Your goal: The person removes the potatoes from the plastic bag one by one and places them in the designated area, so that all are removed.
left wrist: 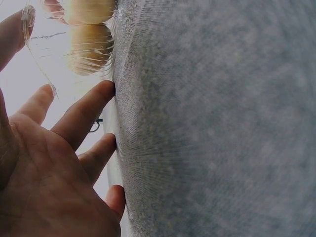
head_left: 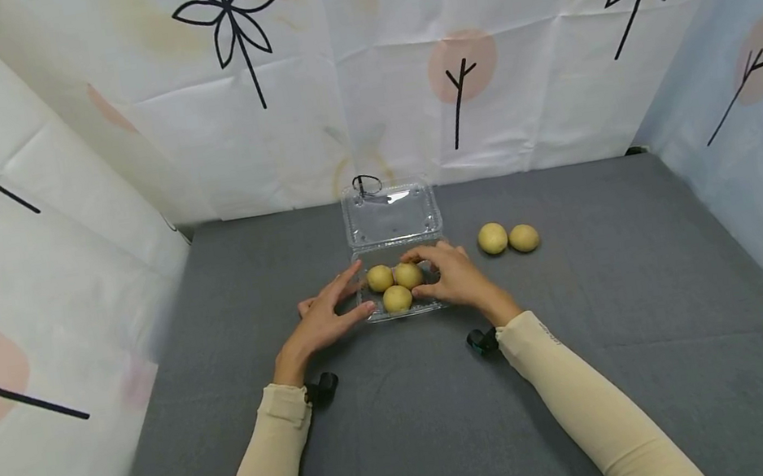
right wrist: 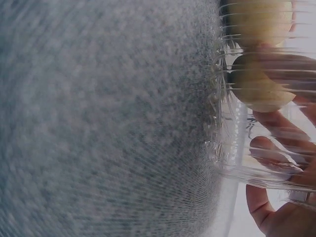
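Observation:
A clear plastic clamshell box (head_left: 407,312) lies on the grey table with its lid (head_left: 393,216) raised at the back. Inside are three round yellow, fruit-like balls: one at the left (head_left: 379,278), one at the front (head_left: 397,299) and one at the right (head_left: 408,276). My right hand (head_left: 457,274) reaches in over the right wall and holds the right ball between thumb and fingers. At the box's left side my left hand (head_left: 327,316) is spread, its thumb at the rim; in the left wrist view its fingertips (left wrist: 106,89) touch the table.
Two more yellow balls, one nearer (head_left: 493,239) and one farther right (head_left: 524,238), lie on the table to the right of the box. A patterned white cloth (head_left: 377,107) hangs behind the table (head_left: 410,431) and along both sides.

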A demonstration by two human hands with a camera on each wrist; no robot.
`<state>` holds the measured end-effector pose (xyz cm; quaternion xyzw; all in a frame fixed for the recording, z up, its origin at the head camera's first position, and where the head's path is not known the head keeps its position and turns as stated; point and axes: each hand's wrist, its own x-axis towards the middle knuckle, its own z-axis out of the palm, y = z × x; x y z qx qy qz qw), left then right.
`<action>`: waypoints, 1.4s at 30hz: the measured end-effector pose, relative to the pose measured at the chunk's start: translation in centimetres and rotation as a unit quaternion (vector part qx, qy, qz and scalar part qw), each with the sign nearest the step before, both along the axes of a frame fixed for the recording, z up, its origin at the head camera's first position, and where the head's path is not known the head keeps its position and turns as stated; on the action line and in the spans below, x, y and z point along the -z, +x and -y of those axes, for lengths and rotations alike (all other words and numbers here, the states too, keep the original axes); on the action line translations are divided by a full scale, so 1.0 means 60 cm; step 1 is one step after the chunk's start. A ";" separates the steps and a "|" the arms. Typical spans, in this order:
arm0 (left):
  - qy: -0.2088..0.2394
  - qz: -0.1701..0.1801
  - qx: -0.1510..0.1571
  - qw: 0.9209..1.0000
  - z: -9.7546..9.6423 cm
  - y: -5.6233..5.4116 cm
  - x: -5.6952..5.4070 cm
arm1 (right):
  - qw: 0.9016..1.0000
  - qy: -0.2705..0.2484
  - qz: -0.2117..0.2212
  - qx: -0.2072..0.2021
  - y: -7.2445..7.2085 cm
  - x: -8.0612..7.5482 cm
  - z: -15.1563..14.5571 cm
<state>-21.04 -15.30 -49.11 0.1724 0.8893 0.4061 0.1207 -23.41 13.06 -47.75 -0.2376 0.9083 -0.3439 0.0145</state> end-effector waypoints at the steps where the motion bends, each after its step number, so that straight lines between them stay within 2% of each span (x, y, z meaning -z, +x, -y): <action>1: 0.000 0.000 0.000 1.000 0.000 0.000 0.000 | 1.000 -0.004 0.005 0.004 0.000 0.000 0.000; 9: -0.002 0.000 -0.001 1.000 -0.001 -0.001 -0.002 | 1.000 -0.012 0.020 0.017 -0.001 -0.001 0.000; 17: -0.006 0.002 -0.002 1.000 -0.001 -0.002 -0.004 | 1.000 -0.010 -0.004 -0.002 -0.003 0.005 -0.003; 32: -0.006 0.000 0.001 1.000 0.000 -0.002 -0.001 | 1.000 -0.009 -0.006 -0.005 0.003 0.001 -0.002; 42: -0.008 0.001 0.001 1.000 0.002 -0.003 0.003 | 0.999 -0.047 -0.018 -0.004 0.006 0.008 -0.003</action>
